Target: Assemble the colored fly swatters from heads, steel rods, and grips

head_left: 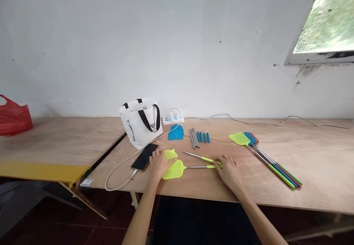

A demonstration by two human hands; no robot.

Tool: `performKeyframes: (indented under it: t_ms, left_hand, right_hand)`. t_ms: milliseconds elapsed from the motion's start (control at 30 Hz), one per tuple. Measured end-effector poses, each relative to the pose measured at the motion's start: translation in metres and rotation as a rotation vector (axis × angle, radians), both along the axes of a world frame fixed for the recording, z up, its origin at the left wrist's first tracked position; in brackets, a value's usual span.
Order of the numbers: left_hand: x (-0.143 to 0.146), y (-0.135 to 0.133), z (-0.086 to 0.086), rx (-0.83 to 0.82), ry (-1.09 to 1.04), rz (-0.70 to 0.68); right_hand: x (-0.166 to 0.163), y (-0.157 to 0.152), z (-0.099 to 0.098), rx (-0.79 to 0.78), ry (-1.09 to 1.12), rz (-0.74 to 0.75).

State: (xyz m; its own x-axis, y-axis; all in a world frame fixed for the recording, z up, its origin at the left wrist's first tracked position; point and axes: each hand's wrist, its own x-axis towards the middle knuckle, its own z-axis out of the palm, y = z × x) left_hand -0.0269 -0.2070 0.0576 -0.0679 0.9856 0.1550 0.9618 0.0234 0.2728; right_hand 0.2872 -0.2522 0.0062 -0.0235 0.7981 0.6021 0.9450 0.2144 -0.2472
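Let the clock lie on the wooden table (pixel 326 164), with its centre between the two hands and twelve toward the wall. At nine o'clock is the left hand (pixel 159 164), its thumb spread apart from the other fingers, resting on the yellow-green mesh heads. One of them is the loose head (pixel 171 153); the nearer one belongs to the assembled swatter (pixel 177 169), whose rod points to three o'clock. There the right hand (pixel 230 171) has bent fingers lying over the handle ends of this swatter and of the separate rod (pixel 201 158). Whether either hand really grips, I cannot tell, because the fingers cover the contact.

At twelve are the steel tubes (pixel 194 138), with the blue grips (pixel 204 137) just to their right; at eleven, the blue heads (pixel 176 132). Beyond the right hand, toward three, lies a bundle of swatters (pixel 269 161). The phone (pixel 145 157) is just beside the left hand, toward ten, and farther that way stands the white bag (pixel 139 128).
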Motion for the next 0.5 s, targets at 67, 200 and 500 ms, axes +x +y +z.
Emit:
performKeyframes:
  t_ms: [67,200,500]
  left_hand:
    - [-0.002,0.002,-0.001,0.009,-0.102,-0.014]
    - [-0.004,0.011,-0.009,0.137,-0.447,-0.129]
    - [-0.006,0.017,0.003,0.485,-1.134,-0.121]
  right_hand:
    - [-0.002,0.000,0.000,0.000,0.019,0.007]
    - [-0.003,0.000,0.001,-0.024,0.067,0.038]
    - [-0.006,-0.004,0.011,-0.003,0.275,0.046]
